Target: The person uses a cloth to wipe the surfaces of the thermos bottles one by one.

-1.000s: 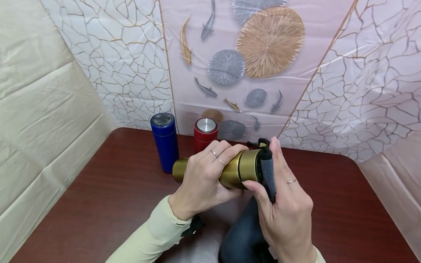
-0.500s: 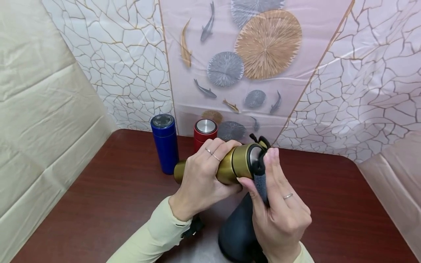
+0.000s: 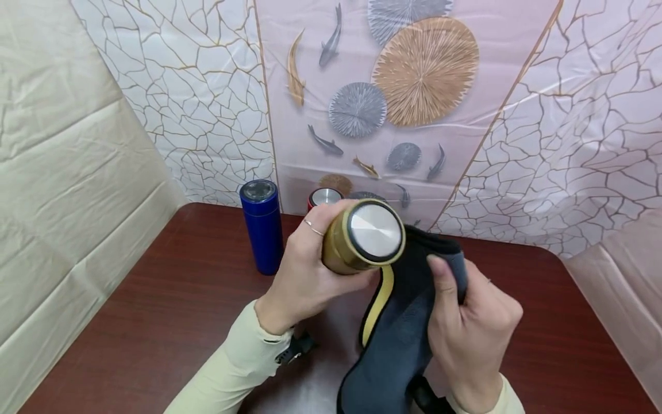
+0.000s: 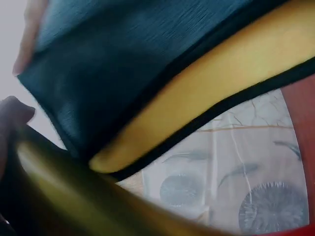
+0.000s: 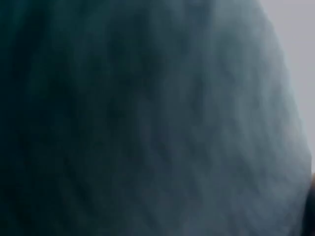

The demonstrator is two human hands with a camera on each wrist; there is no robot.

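Note:
My left hand [image 3: 297, 273] grips a gold thermos flask [image 3: 338, 247], tilted so its round silver lid top [image 3: 376, 231] faces the head camera. With thumb and fingers my right hand [image 3: 473, 330] holds the upper edge of a dark grey microfibre cloth [image 3: 393, 339]. The cloth hangs just right of the flask; its black border and yellow underside [image 3: 378, 305] show. In the left wrist view, the cloth [image 4: 113, 83] runs close beside or against the gold flask [image 4: 59, 191]; whether they touch is unclear. Blurred cloth [image 5: 157, 123] fills most of the right wrist view.
A blue flask [image 3: 262, 241] stands upright on the dark red-brown table [image 3: 155, 322], at the back left. Partly hidden behind my left hand is a red flask with a silver lid [image 3: 326, 196]. A patterned curtain [image 3: 217, 86] hangs behind the table.
The right hand has drawn the cloth off the lid and moved right, spreading the cloth out below. The left hand has turned the flask so its lid end points up at the camera.

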